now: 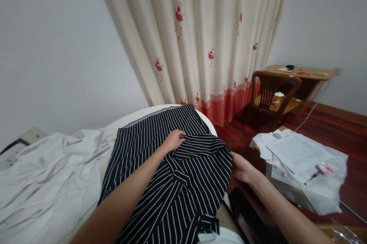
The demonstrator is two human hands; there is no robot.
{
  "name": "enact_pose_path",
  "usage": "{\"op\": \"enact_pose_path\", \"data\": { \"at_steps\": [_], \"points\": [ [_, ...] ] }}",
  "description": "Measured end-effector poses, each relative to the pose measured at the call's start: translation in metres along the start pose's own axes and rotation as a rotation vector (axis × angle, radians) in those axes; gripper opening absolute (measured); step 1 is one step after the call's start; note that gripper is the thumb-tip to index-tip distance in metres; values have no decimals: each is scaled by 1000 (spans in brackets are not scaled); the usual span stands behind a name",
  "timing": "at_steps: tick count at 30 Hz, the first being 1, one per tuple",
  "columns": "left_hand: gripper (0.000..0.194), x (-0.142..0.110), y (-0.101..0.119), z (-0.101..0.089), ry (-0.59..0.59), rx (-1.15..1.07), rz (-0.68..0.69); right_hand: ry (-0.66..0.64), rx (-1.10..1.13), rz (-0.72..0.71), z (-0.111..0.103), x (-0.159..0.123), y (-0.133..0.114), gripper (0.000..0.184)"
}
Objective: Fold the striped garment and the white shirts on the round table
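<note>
Pinching the striped garment [197,175] mid-cloth, left hand [174,140] nearly closed — right hand [242,167] half-curled at its right edge, grip hidden, can't tell — folded flap [202,145] running lengthwise between them.

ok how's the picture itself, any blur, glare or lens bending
Head view: dim, soft light, no harsh glare on the striped cloth, whose lines stay distinct; head view: the curtain slants, likely from camera tilt or a wide lens; head view: print on the papers too soft to read.
</note>
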State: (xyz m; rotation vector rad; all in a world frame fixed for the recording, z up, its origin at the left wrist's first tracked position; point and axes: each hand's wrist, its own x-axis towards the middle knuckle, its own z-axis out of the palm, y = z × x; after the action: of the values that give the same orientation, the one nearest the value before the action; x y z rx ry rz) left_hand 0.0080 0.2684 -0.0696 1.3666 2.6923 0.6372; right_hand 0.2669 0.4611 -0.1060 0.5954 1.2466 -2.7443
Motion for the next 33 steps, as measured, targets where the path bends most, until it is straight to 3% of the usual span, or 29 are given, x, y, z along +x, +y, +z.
{"op": "enact_pose_path", "data": {
  "at_steps": [4,6,11,13,16,19,24,33],
  "points": [
    [9,7,17,-31,142,-136,121,87,10,16,2,-2,-1,20],
    [8,8,32,-54,210,-264,205,144,2,-44,4,-3,0,25],
    [8,3,79,-109,301,-293,312,305,-202,-440,5,-1,0,40],
    [9,2,98,-125,319,-235,364,278,-337,-539,3,1,-4,47],
    [12,5,120,-144,325,-179,462,155,-447,-574,-2,3,-10,52],
    [16,10,133,-156,320,-143,532,24,-386,-495,-7,3,-14,51],
    [20,16,138,-162,306,-85,515,-142,-217,-275,-10,-4,-17,43],
    [25,24,115,-164,298,3,459,-235,-135,-236,-18,-9,-22,41]
  ]
}}
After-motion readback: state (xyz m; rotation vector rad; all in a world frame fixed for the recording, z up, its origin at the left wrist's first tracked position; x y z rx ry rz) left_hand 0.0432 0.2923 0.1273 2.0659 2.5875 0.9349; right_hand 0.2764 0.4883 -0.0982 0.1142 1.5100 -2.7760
